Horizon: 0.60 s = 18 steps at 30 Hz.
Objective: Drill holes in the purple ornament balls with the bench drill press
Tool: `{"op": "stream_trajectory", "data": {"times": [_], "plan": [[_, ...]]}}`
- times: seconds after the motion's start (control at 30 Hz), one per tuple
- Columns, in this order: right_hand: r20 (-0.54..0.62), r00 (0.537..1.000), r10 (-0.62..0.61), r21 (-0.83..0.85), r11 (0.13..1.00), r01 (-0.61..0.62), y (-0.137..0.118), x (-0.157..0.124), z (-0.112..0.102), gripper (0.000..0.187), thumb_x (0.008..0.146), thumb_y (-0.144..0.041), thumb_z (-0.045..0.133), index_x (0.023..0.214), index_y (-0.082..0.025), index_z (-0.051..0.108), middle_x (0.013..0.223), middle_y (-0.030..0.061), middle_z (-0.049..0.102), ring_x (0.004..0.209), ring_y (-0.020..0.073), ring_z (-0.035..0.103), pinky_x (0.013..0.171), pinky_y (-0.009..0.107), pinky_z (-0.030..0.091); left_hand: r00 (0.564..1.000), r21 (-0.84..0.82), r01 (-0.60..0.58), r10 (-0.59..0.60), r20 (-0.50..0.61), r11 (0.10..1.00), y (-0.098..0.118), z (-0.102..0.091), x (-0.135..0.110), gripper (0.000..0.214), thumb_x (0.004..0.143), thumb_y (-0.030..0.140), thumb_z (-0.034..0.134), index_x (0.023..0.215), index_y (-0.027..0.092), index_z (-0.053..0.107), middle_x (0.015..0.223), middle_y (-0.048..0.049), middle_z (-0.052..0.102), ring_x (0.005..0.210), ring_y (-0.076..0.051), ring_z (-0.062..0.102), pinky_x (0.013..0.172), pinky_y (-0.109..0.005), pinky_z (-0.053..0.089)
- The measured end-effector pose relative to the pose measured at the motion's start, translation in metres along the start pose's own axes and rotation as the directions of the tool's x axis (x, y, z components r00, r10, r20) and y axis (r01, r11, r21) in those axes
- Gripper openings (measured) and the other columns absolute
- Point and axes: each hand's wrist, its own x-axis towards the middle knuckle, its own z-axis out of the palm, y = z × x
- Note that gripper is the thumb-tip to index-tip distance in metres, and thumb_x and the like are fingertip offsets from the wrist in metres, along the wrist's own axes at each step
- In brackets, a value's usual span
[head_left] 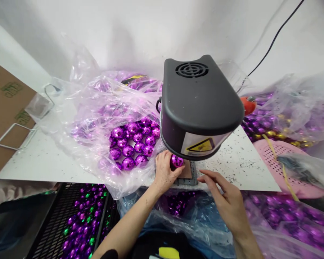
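Left fingers [164, 158] grip a purple ball [177, 160]; right fingers [216, 176] — loosely parted — hold nothing.

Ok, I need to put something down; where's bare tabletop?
Flecked white tabletop shows between the machine and pink basket; another patch lies between the cardboard box and clear plastic. It's crowded where the left hand holds a purple ball beside purple beads.

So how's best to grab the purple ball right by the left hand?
Probably pinch the purple ball by its sides, coming low from the left, where the left hand is. It's round, with no handle showing, and the black machine seems to crowd it from above.
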Motion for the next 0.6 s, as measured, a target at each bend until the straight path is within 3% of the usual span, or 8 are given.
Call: {"op": "stream_trajectory", "data": {"times": [0.07, 0.13, 0.23, 0.3, 0.4, 0.5, 0.6], "plan": [[-0.101, 0.994, -0.028, 0.026, 0.999, 0.031, -0.013, 0.007, -0.009, 0.038, 0.092, -0.053, 0.058, 0.111, -0.022, 0.069, 0.095, 0.0047, 0.072, 0.088, 0.0122, 0.070, 0.072, 0.019, 0.055, 0.999, -0.037, -0.016, 0.017, 0.039, 0.999, -0.002, 0.001, 0.000, 0.034, 0.083, 0.028, 0.076, 0.114, 0.023, 0.061, 0.116, -0.0079, 0.068, 0.117, -0.029, 0.059, 0.115, -0.053, 0.033], [-0.261, 0.960, -0.104, 0.077, 0.989, 0.129, -0.034, 0.020, -0.016, 0.037, 0.092, -0.048, 0.059, 0.120, -0.023, 0.066, 0.098, 0.0044, 0.071, 0.090, 0.0124, 0.069, 0.080, 0.024, 0.057, 0.997, -0.057, -0.031, 0.034, 0.071, 0.998, -0.004, 0.001, -0.001, 0.033, 0.086, 0.028, 0.073, 0.115, 0.021, 0.059, 0.114, -0.0081, 0.067, 0.115, -0.028, 0.059, 0.118, -0.054, 0.028], [-0.448, 0.828, -0.336, 0.085, 0.906, 0.414, -0.073, 0.048, -0.024, 0.046, 0.095, -0.047, 0.055, 0.136, -0.025, 0.056, 0.107, 0.0057, 0.067, 0.089, 0.0130, 0.066, 0.078, 0.030, 0.056, 0.995, -0.056, -0.038, 0.043, 0.085, 0.998, -0.008, 0.002, -0.003, 0.037, 0.088, 0.030, 0.070, 0.121, 0.020, 0.056, 0.117, -0.0100, 0.066, 0.117, -0.029, 0.058, 0.120, -0.056, 0.025], [-0.436, 0.772, -0.463, 0.010, 0.855, 0.518, -0.097, 0.069, -0.027, 0.050, 0.097, -0.052, 0.051, 0.140, -0.026, 0.053, 0.109, 0.0063, 0.064, 0.089, 0.0114, 0.063, 0.077, 0.028, 0.052, 0.994, -0.060, -0.039, 0.044, 0.099, 0.997, -0.009, 0.003, -0.003, 0.040, 0.089, 0.031, 0.069, 0.125, 0.020, 0.055, 0.121, -0.0112, 0.065, 0.121, -0.029, 0.056, 0.120, -0.057, 0.024], [-0.406, 0.738, -0.539, -0.128, 0.833, 0.538, -0.120, 0.094, -0.030, 0.047, 0.096, -0.059, 0.049, 0.121, -0.022, 0.064, 0.103, 0.0057, 0.063, 0.088, 0.0097, 0.059, 0.075, 0.026, 0.047, 0.991, -0.074, -0.049, 0.057, 0.119, 0.996, -0.010, 0.003, -0.003, 0.042, 0.091, 0.034, 0.067, 0.128, 0.019, 0.054, 0.128, -0.0143, 0.063, 0.126, -0.031, 0.053, 0.121, -0.060, 0.023], [-0.380, 0.735, -0.561, -0.204, 0.826, 0.526, -0.125, 0.109, -0.031, 0.032, 0.094, -0.049, 0.057, 0.105, -0.022, 0.069, 0.096, 0.0026, 0.063, 0.086, 0.0090, 0.057, 0.078, 0.027, 0.044, 0.989, -0.092, -0.043, 0.055, 0.138, 0.995, -0.009, 0.002, -0.003, 0.041, 0.093, 0.035, 0.064, 0.130, 0.019, 0.055, 0.132, -0.0155, 0.061, 0.129, -0.032, 0.053, 0.122, -0.062, 0.021], [-0.432, 0.668, -0.607, -0.256, 0.792, 0.554, -0.120, 0.110, -0.027, 0.020, 0.093, -0.038, 0.060, 0.099, -0.022, 0.069, 0.088, 0.0007, 0.062, 0.080, 0.0096, 0.055, 0.074, 0.028, 0.042, 0.988, -0.106, -0.023, 0.039, 0.152, 0.994, -0.006, 0.000, -0.002, 0.040, 0.093, 0.034, 0.063, 0.129, 0.020, 0.055, 0.130, -0.0143, 0.062, 0.130, -0.032, 0.053, 0.124, -0.064, 0.017]]}}
